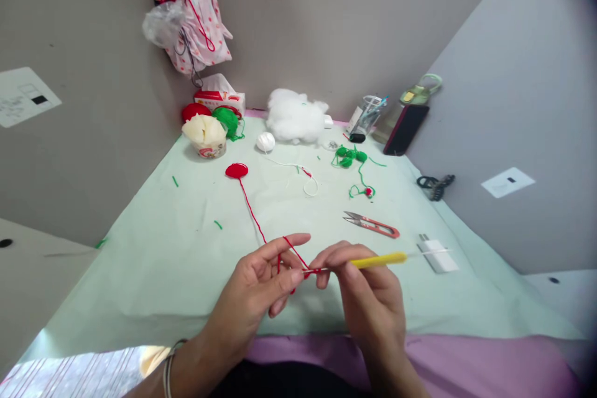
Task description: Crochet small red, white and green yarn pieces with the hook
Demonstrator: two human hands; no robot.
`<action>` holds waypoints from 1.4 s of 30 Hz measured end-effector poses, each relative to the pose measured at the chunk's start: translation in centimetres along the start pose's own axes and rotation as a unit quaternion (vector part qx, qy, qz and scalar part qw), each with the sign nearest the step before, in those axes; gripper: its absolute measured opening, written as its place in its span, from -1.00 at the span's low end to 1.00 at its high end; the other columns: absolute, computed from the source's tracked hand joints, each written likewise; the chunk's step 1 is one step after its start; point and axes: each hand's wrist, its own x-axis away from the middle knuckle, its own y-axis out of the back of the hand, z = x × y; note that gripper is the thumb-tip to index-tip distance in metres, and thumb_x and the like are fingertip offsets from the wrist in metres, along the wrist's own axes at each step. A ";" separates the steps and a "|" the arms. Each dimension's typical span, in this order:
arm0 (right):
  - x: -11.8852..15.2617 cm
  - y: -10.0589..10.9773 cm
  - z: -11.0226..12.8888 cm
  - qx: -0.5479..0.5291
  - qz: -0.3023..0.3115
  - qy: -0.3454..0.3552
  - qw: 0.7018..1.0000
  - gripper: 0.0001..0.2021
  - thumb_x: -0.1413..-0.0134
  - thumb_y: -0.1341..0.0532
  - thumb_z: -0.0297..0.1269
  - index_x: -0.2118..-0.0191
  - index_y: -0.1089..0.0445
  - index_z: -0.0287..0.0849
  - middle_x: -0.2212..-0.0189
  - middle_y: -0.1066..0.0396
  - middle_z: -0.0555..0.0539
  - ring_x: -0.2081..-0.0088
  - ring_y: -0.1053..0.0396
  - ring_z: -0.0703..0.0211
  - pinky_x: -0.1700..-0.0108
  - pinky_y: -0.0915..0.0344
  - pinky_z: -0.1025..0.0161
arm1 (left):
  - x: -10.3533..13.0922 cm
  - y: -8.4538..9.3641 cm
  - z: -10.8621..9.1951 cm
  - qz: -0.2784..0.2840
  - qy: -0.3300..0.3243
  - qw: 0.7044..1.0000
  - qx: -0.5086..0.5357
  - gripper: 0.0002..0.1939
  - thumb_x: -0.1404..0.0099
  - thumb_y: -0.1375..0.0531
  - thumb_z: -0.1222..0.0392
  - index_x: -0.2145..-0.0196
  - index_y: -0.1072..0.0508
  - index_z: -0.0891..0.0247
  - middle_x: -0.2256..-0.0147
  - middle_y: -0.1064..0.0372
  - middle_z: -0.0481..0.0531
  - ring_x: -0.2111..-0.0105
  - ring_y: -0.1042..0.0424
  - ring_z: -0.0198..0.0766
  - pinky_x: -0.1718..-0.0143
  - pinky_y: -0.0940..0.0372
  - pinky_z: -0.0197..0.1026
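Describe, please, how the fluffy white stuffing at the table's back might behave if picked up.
The fluffy white stuffing would probably feel light for its size, as it looks like loose fibre. Its ragged, lumpy outline suggests it may squash easily and shed wisps.

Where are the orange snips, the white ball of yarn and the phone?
Orange snips (pixel 380 229): head view, on the handle.
White ball of yarn (pixel 265 142): head view, middle of the ball.
Phone (pixel 407 130): head view, on its dark screen.
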 end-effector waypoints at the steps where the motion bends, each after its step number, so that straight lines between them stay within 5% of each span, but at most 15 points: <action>1: 0.2 0.1 0.2 0.030 0.004 0.012 0.999 -0.77 -0.47 -0.13 -0.33 0.10 -0.56 -0.05 0.24 -0.60 -0.09 0.33 -0.50 0.16 0.24 -0.49 0.16 | 0.0 0.1 0.0 -0.005 -0.010 1.000 -0.017 -0.59 -0.24 -0.48 0.11 -0.05 -0.67 0.11 0.38 -0.39 -0.10 0.64 -0.13 -0.56 0.63 0.09 -0.34; 4: 0.8 0.2 0.7 0.171 0.039 0.102 0.979 -0.71 -0.41 -0.11 -0.46 -0.02 -0.52 -0.03 0.19 -0.61 -0.12 0.23 -0.54 0.09 0.21 -0.51 0.14 | 0.2 0.1 0.0 -0.037 -0.028 0.997 -0.062 -0.59 -0.25 -0.48 0.12 -0.05 -0.66 0.12 0.40 -0.39 -0.11 0.61 -0.13 -0.52 0.61 0.05 -0.34; 10: 1.1 0.0 -0.6 0.417 0.089 0.281 0.860 -0.53 -0.31 -0.20 -0.51 -0.27 -0.43 -0.03 0.07 -0.60 -0.24 0.09 -0.57 -0.05 0.13 -0.55 0.06 | 0.1 -0.1 0.3 -0.037 -0.007 0.999 -0.015 -0.36 -0.19 -0.52 0.16 -0.21 -0.54 0.20 0.46 -0.35 -0.15 0.56 -0.14 -0.49 0.54 -0.04 -0.38; 12: 1.1 -0.1 -1.0 0.400 0.064 0.253 0.879 -0.57 -0.31 -0.22 -0.51 -0.20 -0.49 0.00 0.09 -0.57 -0.21 0.09 -0.55 -0.01 0.15 -0.53 0.10 | 0.0 -0.2 0.3 -0.005 0.049 0.997 0.051 -0.38 -0.19 -0.51 0.15 -0.19 -0.55 0.23 0.52 -0.23 -0.21 0.63 0.00 -0.55 0.60 0.08 -0.38; 14: 1.1 -0.4 -1.0 0.305 0.007 0.196 0.932 -0.65 -0.34 -0.19 -0.50 -0.09 -0.55 0.01 0.17 -0.54 -0.15 0.16 -0.51 0.04 0.20 -0.49 0.13 | 0.0 -0.3 0.1 0.017 0.087 0.992 0.095 -0.47 -0.19 -0.50 0.18 -0.11 -0.60 0.28 0.53 -0.18 -0.24 0.66 0.09 -0.59 0.62 0.16 -0.38; 18: 0.7 -0.9 -0.7 0.087 -0.061 0.091 0.990 -0.76 -0.43 -0.15 -0.38 0.11 -0.59 -0.02 0.33 -0.49 -0.07 0.30 -0.42 0.11 0.30 -0.39 0.16 | 0.2 -0.5 -0.1 -0.009 0.051 0.995 0.090 -0.59 -0.20 -0.48 0.25 -0.02 -0.64 0.24 0.42 -0.31 -0.17 0.67 0.06 -0.65 0.62 0.18 -0.37; 21: 0.5 -1.2 -0.7 0.080 -0.030 0.054 0.995 -0.80 -0.40 -0.21 -0.36 0.10 -0.61 0.00 0.25 -0.55 -0.10 0.18 -0.49 0.06 0.19 -0.46 0.12 | 0.3 -0.7 0.1 -0.016 0.032 0.998 0.052 -0.56 -0.19 -0.49 0.20 -0.04 -0.63 0.20 0.41 -0.32 -0.16 0.67 0.01 -0.63 0.63 0.18 -0.36; 25: 0.7 -1.2 -0.9 0.151 -0.019 0.088 0.984 -0.73 -0.37 -0.20 -0.46 0.03 -0.59 0.01 0.24 -0.57 -0.09 0.17 -0.53 0.06 0.15 -0.51 0.10 | 0.1 -0.7 0.7 -0.018 0.017 1.000 0.002 -0.50 -0.19 -0.50 0.13 -0.08 -0.63 0.20 0.41 -0.34 -0.12 0.64 -0.10 -0.55 0.62 0.09 -0.33; 31: 1.2 -0.6 -1.6 0.358 0.025 0.230 0.905 -0.53 -0.28 -0.28 -0.51 -0.19 -0.53 0.13 0.09 -0.58 -0.12 0.10 -0.56 0.02 0.17 -0.54 0.12 | -0.4 -0.5 1.0 -0.040 0.034 0.997 0.063 -0.47 -0.16 -0.53 0.09 -0.08 -0.62 0.25 0.44 -0.32 -0.15 0.65 0.03 -0.59 0.61 0.13 -0.35; 36: 0.7 -0.4 -1.0 0.148 -0.079 0.101 0.981 -0.73 -0.38 -0.20 -0.43 0.05 -0.61 0.05 0.28 -0.54 -0.06 0.29 -0.47 0.10 0.28 -0.43 0.14 | -0.5 -0.2 0.7 -0.028 0.068 0.990 0.123 -0.65 -0.20 -0.50 0.23 0.05 -0.68 0.30 0.54 -0.21 -0.22 0.67 0.11 -0.62 0.62 0.17 -0.41; 42: 0.0 -0.8 -1.5 0.026 -0.040 -0.001 0.999 -0.83 -0.40 -0.25 -0.31 0.13 -0.63 -0.01 0.21 -0.59 -0.09 0.22 -0.50 0.12 0.19 -0.45 0.16 | -0.3 -0.5 1.0 -0.038 0.022 0.997 0.069 -0.61 -0.16 -0.53 0.21 0.03 -0.69 0.16 0.45 -0.31 -0.18 0.67 -0.02 -0.62 0.63 0.12 -0.39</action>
